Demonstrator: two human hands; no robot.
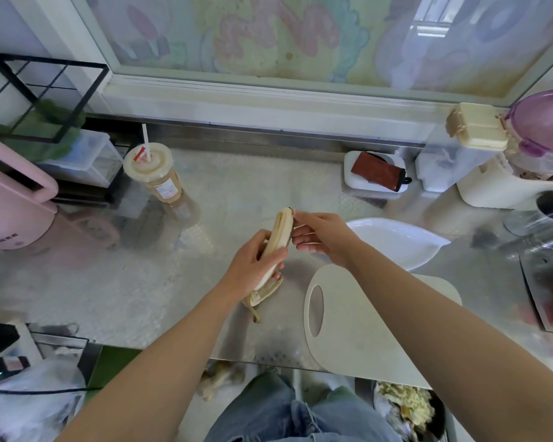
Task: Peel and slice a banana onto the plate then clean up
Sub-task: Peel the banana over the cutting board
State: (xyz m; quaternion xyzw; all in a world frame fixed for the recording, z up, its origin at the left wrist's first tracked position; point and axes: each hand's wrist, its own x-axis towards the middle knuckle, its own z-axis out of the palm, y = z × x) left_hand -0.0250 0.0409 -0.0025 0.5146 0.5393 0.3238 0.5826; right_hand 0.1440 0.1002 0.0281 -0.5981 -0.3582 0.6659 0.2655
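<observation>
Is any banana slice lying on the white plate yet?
No, the white plate is bare; the left hand and right hand hold the banana whole.

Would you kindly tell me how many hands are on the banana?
2: the left hand grips the banana low down; the right hand pinches its far tip.

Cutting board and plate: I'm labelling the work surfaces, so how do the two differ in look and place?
The plate is white and leaf-shaped, with a pointed end and a raised rim. The cutting board is cream, flat and round-cornered, with an oval handle hole. The plate lies farther from the person, while the cutting board lies nearer, by the front edge of the counter. Both lie right of the banana and show no slices.
</observation>
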